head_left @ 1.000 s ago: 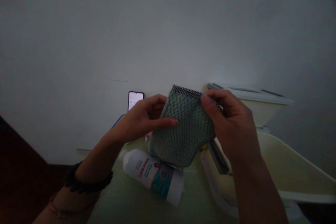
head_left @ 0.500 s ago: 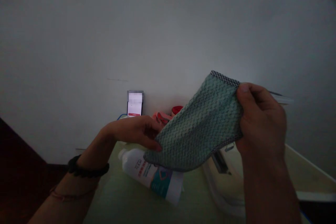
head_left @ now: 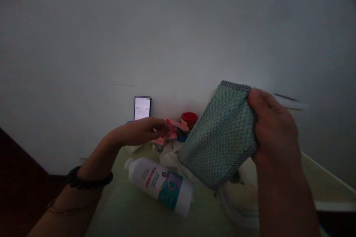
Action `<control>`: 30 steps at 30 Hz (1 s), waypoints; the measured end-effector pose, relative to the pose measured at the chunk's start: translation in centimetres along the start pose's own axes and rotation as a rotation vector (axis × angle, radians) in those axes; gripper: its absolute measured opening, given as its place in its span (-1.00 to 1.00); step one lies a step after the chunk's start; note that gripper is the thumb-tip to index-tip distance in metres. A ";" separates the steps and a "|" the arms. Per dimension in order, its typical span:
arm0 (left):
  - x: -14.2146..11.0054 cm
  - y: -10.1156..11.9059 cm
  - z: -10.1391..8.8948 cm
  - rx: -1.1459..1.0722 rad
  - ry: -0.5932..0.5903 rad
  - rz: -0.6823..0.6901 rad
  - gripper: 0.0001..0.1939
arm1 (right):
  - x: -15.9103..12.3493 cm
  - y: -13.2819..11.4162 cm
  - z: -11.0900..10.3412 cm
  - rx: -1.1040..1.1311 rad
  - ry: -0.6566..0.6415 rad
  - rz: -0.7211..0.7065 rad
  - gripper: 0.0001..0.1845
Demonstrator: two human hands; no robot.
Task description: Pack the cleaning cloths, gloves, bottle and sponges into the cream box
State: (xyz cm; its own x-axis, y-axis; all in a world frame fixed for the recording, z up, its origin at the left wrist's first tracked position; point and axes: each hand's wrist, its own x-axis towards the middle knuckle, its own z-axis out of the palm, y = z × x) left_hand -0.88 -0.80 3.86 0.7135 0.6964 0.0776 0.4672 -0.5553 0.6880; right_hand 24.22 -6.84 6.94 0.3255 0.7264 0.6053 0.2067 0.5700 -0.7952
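Observation:
My right hand [head_left: 274, 126] is closed on a green waffle-textured cleaning cloth [head_left: 222, 137] with a black-and-white checked edge, pinched at its right side. The cloth hangs in the air, tilted, its lower left corner free. My left hand [head_left: 141, 131] reaches over the table with fingers stretched out and holds nothing. Its fingertips, slightly blurred, are at a pink cloth [head_left: 164, 139]; whether they touch it I cannot tell. Below lies a white bottle [head_left: 160, 183] on its side, with a teal and white label.
A phone [head_left: 142, 108] showing a timer leans against the wall [head_left: 178, 37]. Behind the cloths sits a red roll [head_left: 189, 118]. A clear-rimmed container [head_left: 236, 211] stands at the right on the green table [head_left: 116, 207], partly hidden by my right arm.
My left hand has let go of the green cloth's lower left corner and moved up and back to the pink cloth. The green cloth now hangs from my right hand alone.

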 end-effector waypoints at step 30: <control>0.6 4.5 1.8 -0.419 1.116 0.144 -0.74 | -2.4 0.7 4.5 0.492 -0.649 0.387 -0.71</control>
State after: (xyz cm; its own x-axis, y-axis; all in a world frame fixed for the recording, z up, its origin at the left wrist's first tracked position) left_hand 2.59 -3.76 5.71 -0.1973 0.7654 0.6126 0.0662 -0.6130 0.7873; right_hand 19.47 -6.43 5.10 -0.3250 0.8906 0.3181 -0.2757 0.2326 -0.9327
